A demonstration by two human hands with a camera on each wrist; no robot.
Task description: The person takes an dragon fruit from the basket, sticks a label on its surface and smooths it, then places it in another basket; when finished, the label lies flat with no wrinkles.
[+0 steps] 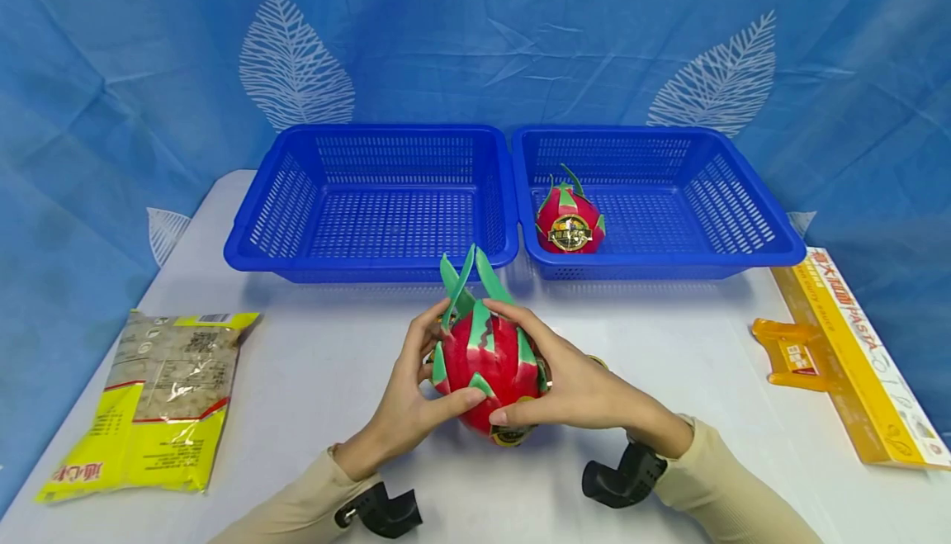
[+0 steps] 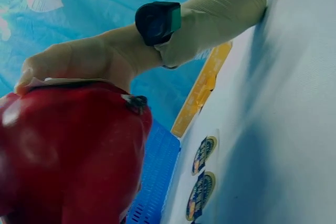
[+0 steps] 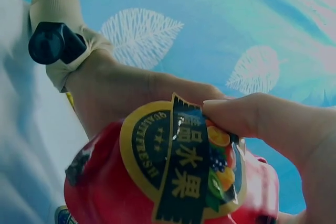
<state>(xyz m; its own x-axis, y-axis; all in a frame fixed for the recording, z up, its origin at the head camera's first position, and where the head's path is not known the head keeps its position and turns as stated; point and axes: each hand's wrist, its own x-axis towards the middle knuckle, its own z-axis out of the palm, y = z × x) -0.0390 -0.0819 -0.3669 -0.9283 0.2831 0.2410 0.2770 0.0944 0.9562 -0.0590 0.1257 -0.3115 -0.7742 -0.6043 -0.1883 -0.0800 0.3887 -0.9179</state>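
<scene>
Both hands hold a red dragon fruit point(image 1: 483, 354) with green leaf tips, just above the white table. The left hand point(image 1: 419, 391) grips its left side, fingers round the back and thumb on the front. The right hand point(image 1: 583, 383) holds the right side. In the right wrist view, the right thumb point(image 3: 273, 119) presses the edge of a round gold-and-black label point(image 3: 178, 163) on the fruit. That label shows only partly in the head view. Behind the fruit, a strip with two similar stickers point(image 2: 200, 196) lies on the table in the left wrist view.
Two blue baskets stand side by side at the back, a left basket point(image 1: 371, 266) and a right basket point(image 1: 669, 261). A labelled dragon fruit point(image 1: 568, 218) sits in the right one. A yellow bag point(image 1: 163, 404) lies left; a pasta box point(image 1: 862, 362) and orange holder point(image 1: 795, 356) lie right.
</scene>
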